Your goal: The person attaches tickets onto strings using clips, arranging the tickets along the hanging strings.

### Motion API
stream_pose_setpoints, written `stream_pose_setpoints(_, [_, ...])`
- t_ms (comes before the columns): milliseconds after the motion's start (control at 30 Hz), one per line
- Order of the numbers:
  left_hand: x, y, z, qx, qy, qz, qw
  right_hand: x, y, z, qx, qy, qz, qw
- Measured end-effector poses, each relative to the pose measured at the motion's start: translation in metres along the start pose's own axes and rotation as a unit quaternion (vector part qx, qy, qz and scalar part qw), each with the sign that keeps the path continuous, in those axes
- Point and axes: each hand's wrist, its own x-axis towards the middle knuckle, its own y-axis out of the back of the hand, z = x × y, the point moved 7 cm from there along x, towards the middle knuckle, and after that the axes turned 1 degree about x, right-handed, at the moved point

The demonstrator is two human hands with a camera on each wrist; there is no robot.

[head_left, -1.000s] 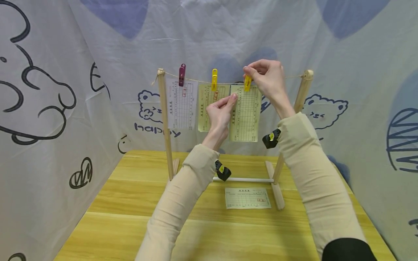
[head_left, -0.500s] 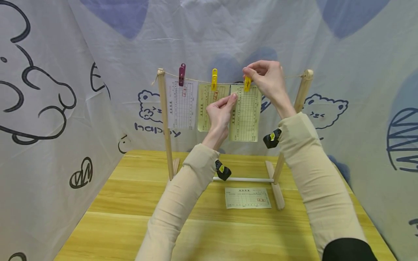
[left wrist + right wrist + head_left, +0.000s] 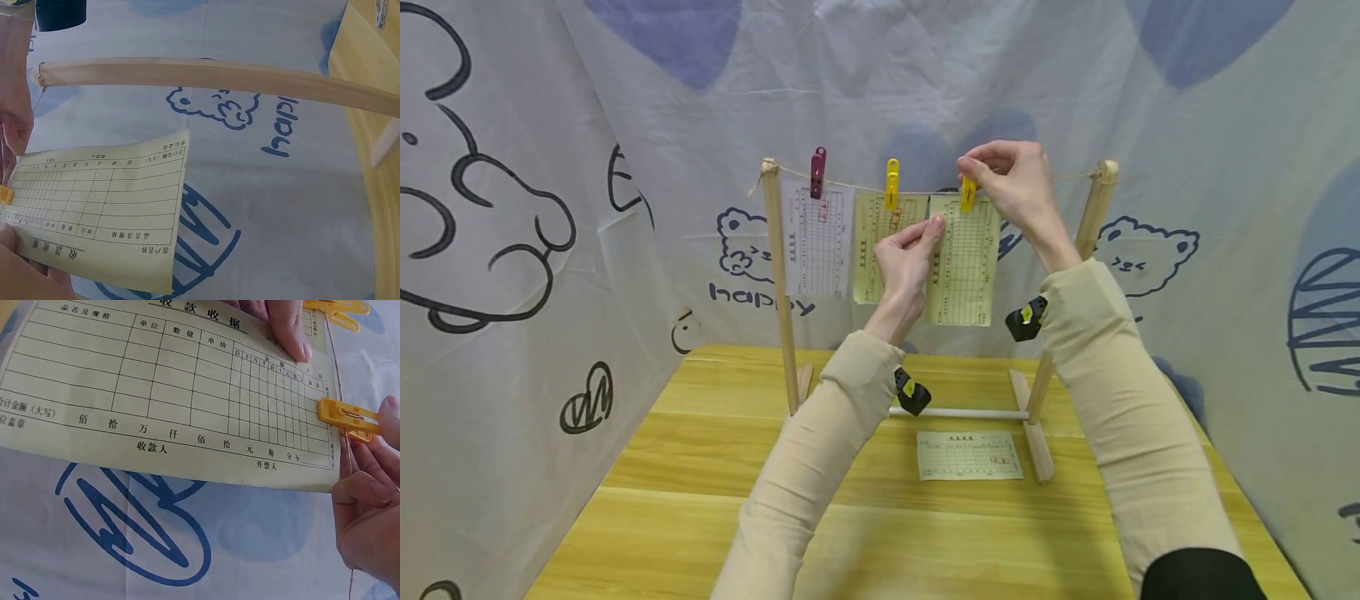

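A pale yellow receipt slip (image 3: 964, 275) hangs lengthwise at a thin string (image 3: 335, 359), its printed grid facing me. My left hand (image 3: 904, 262) pinches the slip's left edge near the top, thumb on the printed side. My right hand (image 3: 1018, 179) pinches the handles of a yellow clothespin (image 3: 350, 420), whose nose sits over the slip's top edge at the string. In the left wrist view the same clothespin (image 3: 5, 194) shows only in part. To the left hang a second yellow slip (image 3: 868, 258) under another yellow clothespin (image 3: 892, 183) and a white slip (image 3: 816, 250) under a maroon clothespin (image 3: 817, 172).
The string runs between two wooden posts (image 3: 782, 292) of a stand with a white bar (image 3: 970, 413) low down. Another receipt slip (image 3: 970, 468) lies on the wooden table (image 3: 925, 542) before the stand. A printed cloth (image 3: 647, 208) hangs behind and at both sides.
Almost nothing differs. Both hands keep their grips on the slip and the clothespin, with the right hand a touch lower than a second ago.
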Motion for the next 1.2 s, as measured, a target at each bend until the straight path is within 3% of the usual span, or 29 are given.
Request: stream_pose_setpoints(1200, [0.0022, 0.0022, -0.0005, 0.001, -0.001, 0.005, 1.0000, -0.0016, -0.0017, 0.0033, 0.028, -0.012, -0.033, 0.9990])
